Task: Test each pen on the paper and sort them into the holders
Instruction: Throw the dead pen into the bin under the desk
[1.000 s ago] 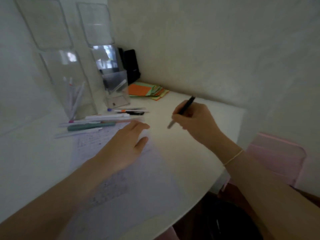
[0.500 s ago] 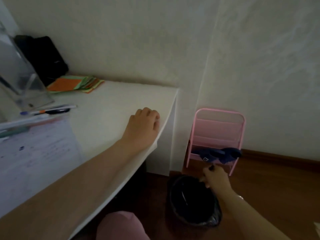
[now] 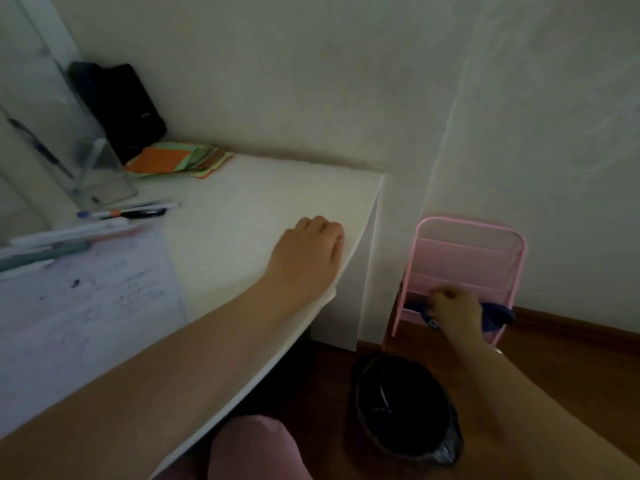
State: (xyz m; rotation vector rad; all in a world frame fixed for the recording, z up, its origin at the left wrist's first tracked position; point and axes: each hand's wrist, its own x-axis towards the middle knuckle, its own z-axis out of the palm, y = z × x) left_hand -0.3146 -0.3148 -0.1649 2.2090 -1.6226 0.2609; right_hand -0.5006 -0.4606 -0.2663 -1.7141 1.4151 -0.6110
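Note:
My left hand (image 3: 304, 258) rests on the white desk (image 3: 263, 202) by its right edge, fingers loosely bent. My right hand (image 3: 450, 306) is down beside the desk, above the black bin (image 3: 446, 452) and in front of the pink rack (image 3: 467, 251); its fingers are curled and no pen shows in it. A thin pale pen-like thing (image 3: 382, 398) lies inside the bin. Several pens (image 3: 138, 213) lie on the desk beside the scribbled paper (image 3: 86, 299). A clear holder (image 3: 100, 174) stands at the far left.
A stack of orange and green sticky notes (image 3: 173, 161) and a black case (image 3: 121, 105) sit at the desk's back. A dark blue cloth (image 3: 495, 317) hangs on the pink rack. My knee (image 3: 256, 448) is under the desk edge. The floor is brown wood.
A second ago my right hand held a black pen over the desk; it went down to the bin, and the pen is no longer visible. My left hand slid from the paper to the desk edge.

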